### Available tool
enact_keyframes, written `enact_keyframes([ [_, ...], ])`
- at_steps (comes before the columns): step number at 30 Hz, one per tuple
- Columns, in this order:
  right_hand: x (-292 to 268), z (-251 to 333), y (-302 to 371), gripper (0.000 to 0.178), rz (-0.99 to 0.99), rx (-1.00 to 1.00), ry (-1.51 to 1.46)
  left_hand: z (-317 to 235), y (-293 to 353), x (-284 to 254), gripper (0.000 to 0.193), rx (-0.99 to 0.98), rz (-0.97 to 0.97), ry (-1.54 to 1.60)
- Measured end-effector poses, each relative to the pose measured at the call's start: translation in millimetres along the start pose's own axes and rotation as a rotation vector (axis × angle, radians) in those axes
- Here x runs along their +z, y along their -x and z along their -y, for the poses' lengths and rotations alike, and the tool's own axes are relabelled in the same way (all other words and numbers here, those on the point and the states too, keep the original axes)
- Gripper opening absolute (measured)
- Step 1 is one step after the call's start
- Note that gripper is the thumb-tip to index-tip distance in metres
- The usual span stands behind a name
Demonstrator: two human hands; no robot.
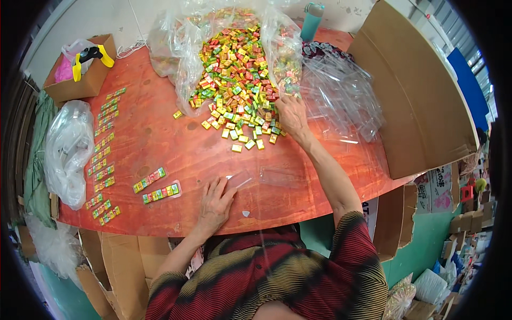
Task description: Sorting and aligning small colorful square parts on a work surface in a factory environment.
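Observation:
My left hand (pixel 215 206) rests low on the red table, its thumb and forefinger at the near end of a clear plastic tray (pixel 240 179) and closed on it. My right hand (pixel 293 114) reaches to the right edge of a big heap of small colourful boxes (pixel 234 80). Its fingers are bent down among the boxes, and what they hold is hidden. Another clear tray (pixel 280 175) lies flat right of the first. Left of my left hand are two filled packs (pixel 161 193), each a row of small boxes.
Several filled packs (pixel 101 154) form a column on the left, beside a clear bag (pixel 69 154) and a small carton (pixel 80 80). Clear plastic trays (pixel 341 90) are piled at the right before a tall cardboard box (pixel 413 90). A teal bottle (pixel 312 22) stands behind.

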State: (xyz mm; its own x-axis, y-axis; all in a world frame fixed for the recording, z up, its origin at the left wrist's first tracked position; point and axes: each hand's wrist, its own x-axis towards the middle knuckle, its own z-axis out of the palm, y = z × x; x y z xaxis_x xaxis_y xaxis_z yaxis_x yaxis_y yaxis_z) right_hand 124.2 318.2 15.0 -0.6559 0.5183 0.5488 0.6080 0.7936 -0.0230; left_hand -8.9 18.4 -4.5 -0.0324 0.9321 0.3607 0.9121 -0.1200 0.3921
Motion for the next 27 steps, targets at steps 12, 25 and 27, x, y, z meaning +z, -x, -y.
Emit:
enact_keyframes([
  [12,-8.2,33.8,28.5,0.037,0.093,0.012,-0.038,0.9,-4.0,0.3,0.027,0.012,-0.021,-0.018],
  [25,-34.1,11.9,32.9,0.019,0.005,0.077,-0.168,2.9,-3.5,1.3,0.024,0.035,-0.049,0.051],
  [27,-48.2,4.5,47.4,0.032,0.06,0.115,-0.13,3.3,-2.2,-1.1,0.024,0.011,-0.053,0.089],
])
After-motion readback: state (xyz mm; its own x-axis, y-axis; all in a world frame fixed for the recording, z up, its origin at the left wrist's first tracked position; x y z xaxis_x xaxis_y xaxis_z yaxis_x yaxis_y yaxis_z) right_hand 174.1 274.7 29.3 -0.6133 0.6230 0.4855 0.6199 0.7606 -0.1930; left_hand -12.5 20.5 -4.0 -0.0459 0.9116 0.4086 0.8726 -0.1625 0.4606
